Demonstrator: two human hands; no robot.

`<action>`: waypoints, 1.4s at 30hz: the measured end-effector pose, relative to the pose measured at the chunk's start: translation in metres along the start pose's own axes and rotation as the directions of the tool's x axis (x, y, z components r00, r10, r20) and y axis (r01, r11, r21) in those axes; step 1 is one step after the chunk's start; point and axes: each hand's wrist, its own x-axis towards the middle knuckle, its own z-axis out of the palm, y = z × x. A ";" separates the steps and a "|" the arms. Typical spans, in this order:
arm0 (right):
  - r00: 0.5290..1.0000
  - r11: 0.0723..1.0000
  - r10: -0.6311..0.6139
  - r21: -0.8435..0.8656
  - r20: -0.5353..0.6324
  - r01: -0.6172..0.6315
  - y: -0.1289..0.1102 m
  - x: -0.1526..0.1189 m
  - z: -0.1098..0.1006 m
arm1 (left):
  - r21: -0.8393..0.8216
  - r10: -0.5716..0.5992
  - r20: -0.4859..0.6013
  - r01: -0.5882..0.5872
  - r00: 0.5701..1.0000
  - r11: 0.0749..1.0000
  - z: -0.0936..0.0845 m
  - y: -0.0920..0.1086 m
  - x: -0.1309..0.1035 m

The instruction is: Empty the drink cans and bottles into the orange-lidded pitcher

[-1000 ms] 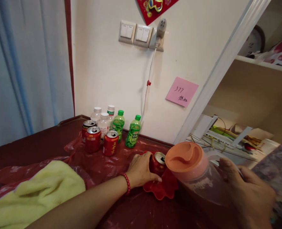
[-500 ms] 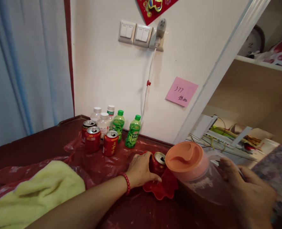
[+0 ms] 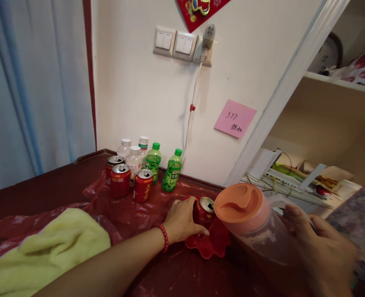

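My left hand (image 3: pixel 184 220), with a red bead bracelet at the wrist, is closed around an opened red drink can (image 3: pixel 204 212). The can stands upright in a red wavy-rimmed dish (image 3: pixel 211 245). My right hand (image 3: pixel 321 243) grips the handle of a clear pitcher (image 3: pixel 265 243) with an orange lid (image 3: pixel 239 206). The pitcher is tilted toward the can, its lid close beside the can's top. Whether liquid flows between them I cannot tell.
Several red cans (image 3: pixel 143 186), white-capped bottles (image 3: pixel 135 159) and green bottles (image 3: pixel 171 171) stand toward the wall. A yellow towel (image 3: pixel 62 251) lies on the left over red plastic film (image 3: pixel 114 227). A shelf (image 3: pixel 343 84) is at the right; a white cord (image 3: pixel 187 132) hangs behind.
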 end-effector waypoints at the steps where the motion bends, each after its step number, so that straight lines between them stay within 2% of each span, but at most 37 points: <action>1: 1.000 1.000 0.005 0.001 0.001 -0.005 0.000 0.000 0.000 | 0.000 0.000 -0.001 0.000 1.000 1.000 0.000 0.000 0.000; 8: 1.000 1.000 0.006 -0.009 -0.002 -0.006 -0.002 -0.002 0.000 | -0.004 0.002 0.001 -0.002 1.000 1.000 -0.001 0.001 0.000; 19: 0.999 0.999 -0.054 -0.003 0.002 0.054 0.006 0.001 0.001 | 0.007 -0.008 0.006 0.008 1.000 1.000 -0.002 0.002 -0.001; 35: 0.997 0.998 -0.070 0.006 0.018 0.070 0.015 0.004 0.004 | -0.001 -0.005 0.002 0.005 1.000 1.000 0.000 0.001 -0.001; 42: 0.998 0.998 -0.062 -0.010 -0.009 0.062 0.024 0.010 0.009 | -0.011 0.002 -0.004 -0.002 1.000 1.000 0.000 0.000 0.000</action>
